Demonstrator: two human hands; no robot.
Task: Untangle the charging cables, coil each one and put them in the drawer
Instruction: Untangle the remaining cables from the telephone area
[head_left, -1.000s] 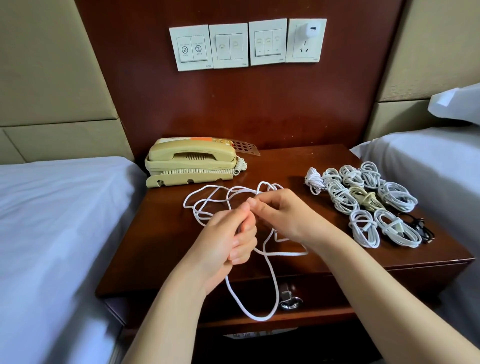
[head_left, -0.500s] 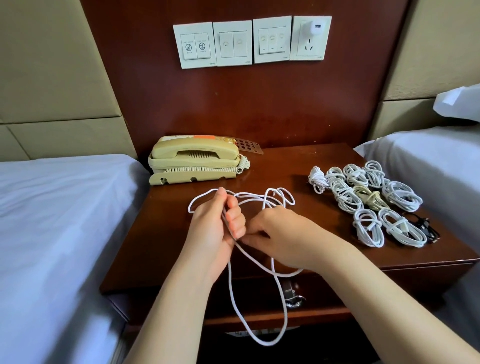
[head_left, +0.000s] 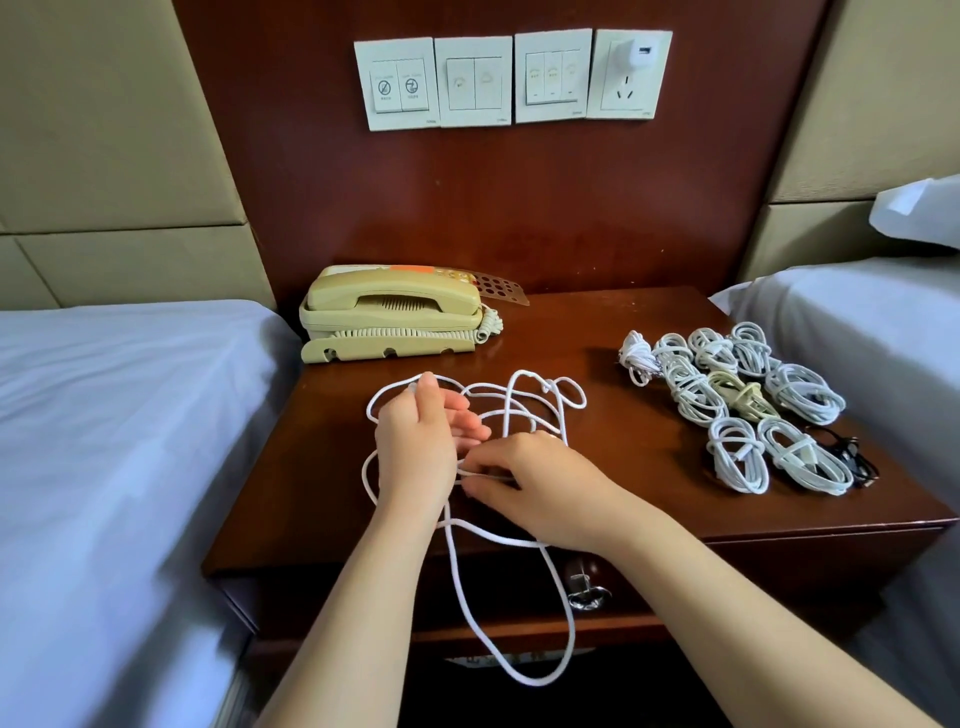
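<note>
A long loose white cable (head_left: 540, 400) sprawls in loops over the middle of the wooden nightstand (head_left: 649, 312), and one loop hangs down past the closed drawer front (head_left: 675, 587). My left hand (head_left: 415, 447) pinches one end of this cable between thumb and forefinger, its other fingers stretched out. My right hand (head_left: 540, 488) pinches a strand of the same cable just right of the left palm. On the right side of the nightstand lies a pile of several coiled cables (head_left: 727, 395), mostly white, one beige.
A beige telephone (head_left: 389, 312) stands at the back left of the nightstand. A black cable (head_left: 852, 457) lies at the right edge. The drawer has a metal pull (head_left: 587, 592). Beds flank the nightstand on both sides. Wall switches (head_left: 514, 78) sit above.
My left hand moved away from me with the cable end and spread its fingers. My right hand dropped lower and wound cable round the left hand. The hanging loop grew longer.
</note>
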